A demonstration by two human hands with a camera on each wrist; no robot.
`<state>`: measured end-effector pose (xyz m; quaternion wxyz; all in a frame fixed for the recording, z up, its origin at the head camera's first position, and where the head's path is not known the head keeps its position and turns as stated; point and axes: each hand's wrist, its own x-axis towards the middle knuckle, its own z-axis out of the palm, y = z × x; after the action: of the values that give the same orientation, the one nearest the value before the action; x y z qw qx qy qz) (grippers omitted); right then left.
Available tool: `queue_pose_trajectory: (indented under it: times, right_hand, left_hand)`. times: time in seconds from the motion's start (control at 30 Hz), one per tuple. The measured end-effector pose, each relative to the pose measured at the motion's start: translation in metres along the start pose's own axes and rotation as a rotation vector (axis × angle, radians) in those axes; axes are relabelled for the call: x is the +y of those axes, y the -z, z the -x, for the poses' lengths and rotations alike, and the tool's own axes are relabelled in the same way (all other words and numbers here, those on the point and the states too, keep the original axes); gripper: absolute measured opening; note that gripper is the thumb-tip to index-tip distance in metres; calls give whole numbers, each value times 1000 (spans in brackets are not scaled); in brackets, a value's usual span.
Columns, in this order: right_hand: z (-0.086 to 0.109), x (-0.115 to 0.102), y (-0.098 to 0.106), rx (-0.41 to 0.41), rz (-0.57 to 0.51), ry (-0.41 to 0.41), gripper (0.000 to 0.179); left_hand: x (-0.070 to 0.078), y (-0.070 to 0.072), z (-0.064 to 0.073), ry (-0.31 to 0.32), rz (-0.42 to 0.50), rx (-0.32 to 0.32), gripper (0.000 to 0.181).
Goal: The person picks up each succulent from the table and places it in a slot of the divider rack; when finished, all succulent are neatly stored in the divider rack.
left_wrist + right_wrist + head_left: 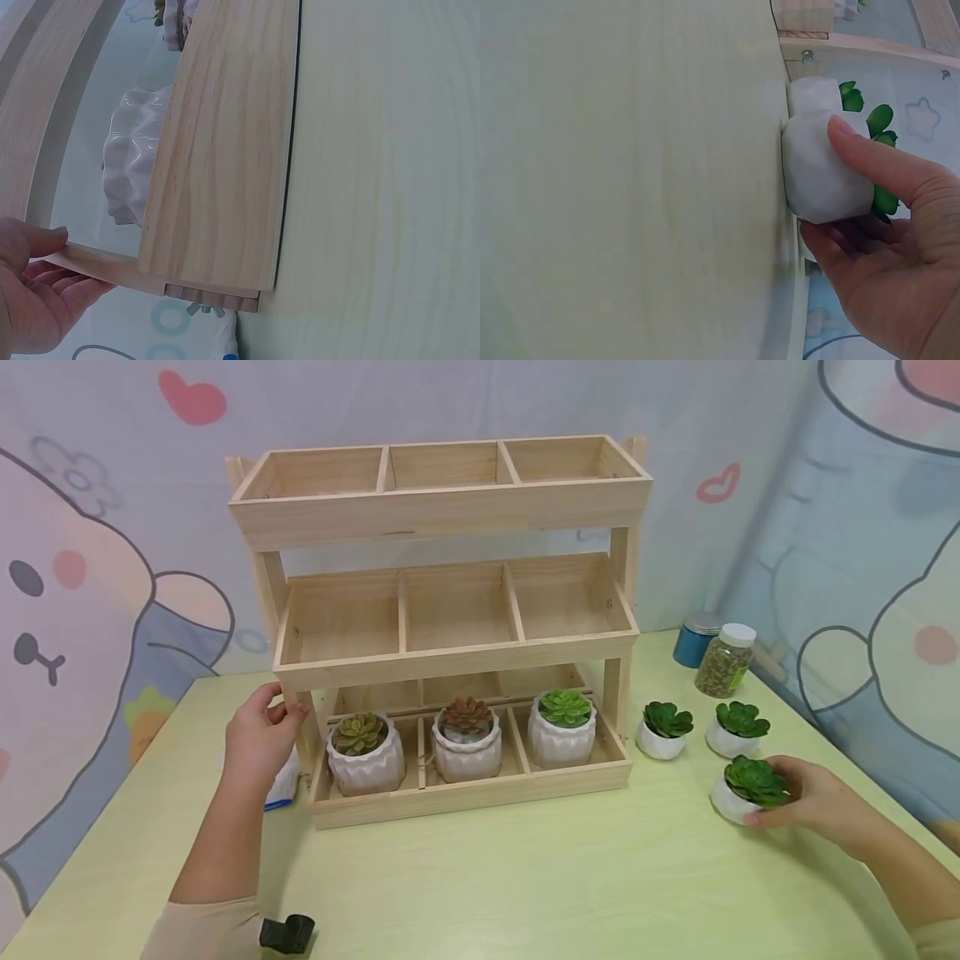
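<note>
A three-tier wooden plant shelf (450,660) stands on the table. My left hand (258,731) grips its left post, with the thumb (45,240) on one side and the fingers on the other. My right hand (828,802) holds a small potted succulent (753,783) by its white pot (825,169), low at the table's right. Two similar green succulents in white pots (666,728) (737,728) stand just behind it. On the bottom tier sit three ruffled white pots: a yellowish succulent (365,756), a reddish one (467,739) and a light green one (562,727).
A jar with a white lid (725,662) and a blue tin (696,639) stand at the back right. Something white with a blue edge (283,783) lies behind my left wrist, partly hidden. A patterned curtain (480,402) hangs behind the table (480,885).
</note>
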<state>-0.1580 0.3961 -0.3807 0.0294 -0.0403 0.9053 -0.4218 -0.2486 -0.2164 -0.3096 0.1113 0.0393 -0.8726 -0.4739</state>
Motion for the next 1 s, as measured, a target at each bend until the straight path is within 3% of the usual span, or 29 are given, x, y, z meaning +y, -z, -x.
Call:
queue_pose_trajectory:
  times: [0.13,0.4,0.53,0.77,1.0]
  right_hand:
    - [-1,2,0,14,-5,5,62]
    - [-2,-7,-2,52,-110,128,50]
    - [-2,-26,-4,34,-133,157,54]
    - [-1,-70,-19,-47,-157,140,74]
    - [-6,-101,-47,-122,-226,288,63]
  left_hand:
    - [-1,0,-1,-2,2,0,50]
    - [-1,0,0,-6,-7,6,50]
    - [0,0,0,-10,-7,8,49]
    - [-1,1,2,-7,5,5,48]
    - [0,1,1,-28,9,7,47]
